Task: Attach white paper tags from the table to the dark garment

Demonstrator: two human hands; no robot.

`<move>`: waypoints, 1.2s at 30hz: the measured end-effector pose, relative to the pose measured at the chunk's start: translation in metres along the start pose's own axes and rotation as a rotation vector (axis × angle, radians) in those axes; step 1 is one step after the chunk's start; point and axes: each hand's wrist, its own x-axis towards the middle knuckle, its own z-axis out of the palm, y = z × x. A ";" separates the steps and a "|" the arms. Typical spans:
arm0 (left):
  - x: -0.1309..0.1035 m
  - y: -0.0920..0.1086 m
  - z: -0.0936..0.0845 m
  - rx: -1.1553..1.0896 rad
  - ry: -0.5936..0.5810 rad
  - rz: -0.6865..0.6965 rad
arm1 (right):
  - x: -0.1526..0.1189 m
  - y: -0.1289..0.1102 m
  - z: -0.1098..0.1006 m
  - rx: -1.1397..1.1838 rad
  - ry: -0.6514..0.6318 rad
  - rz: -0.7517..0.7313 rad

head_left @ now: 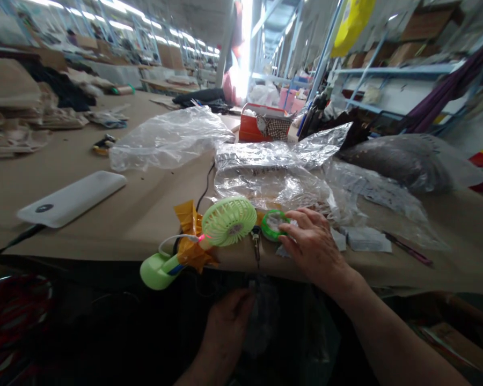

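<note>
My right hand (316, 249) reaches over the table's front edge, its fingers bent together at the right rim of a small green round dish (264, 229). Pale material lies in the dish; what the fingertips grip, if anything, is hidden. Below the table edge, in shadow, my left hand (227, 319) pinches a translucent plastic bag (262, 313) that hangs beside it. Left of the dish, a light green handheld fan (229, 221) leans out over the edge, held by brown tape (195, 252). A small screwdriver-like tool (256, 244) with a thin metal tip lies between fan and dish.
Clear plastic bags (169, 136) and a shiny packet (265, 179) lie behind the dish. A white power bank-like block (72, 199) with a cable rests left. Small white slips (368, 239) and pinkish-handled tweezers or scissors (410, 249) lie right. An orange-red box (261, 123) stands behind.
</note>
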 end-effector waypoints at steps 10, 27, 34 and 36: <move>-0.005 -0.007 0.009 0.048 -0.056 0.026 | -0.061 0.007 -0.001 0.058 0.147 0.094; -0.009 -0.021 0.018 0.055 -0.145 -0.041 | -0.064 -0.003 0.022 0.038 0.277 0.159; -0.011 -0.013 0.019 -0.021 -0.142 -0.058 | -0.063 -0.004 0.020 0.101 0.294 0.160; -0.012 -0.008 0.020 -0.062 -0.125 -0.059 | -0.063 -0.004 0.018 0.127 0.306 0.164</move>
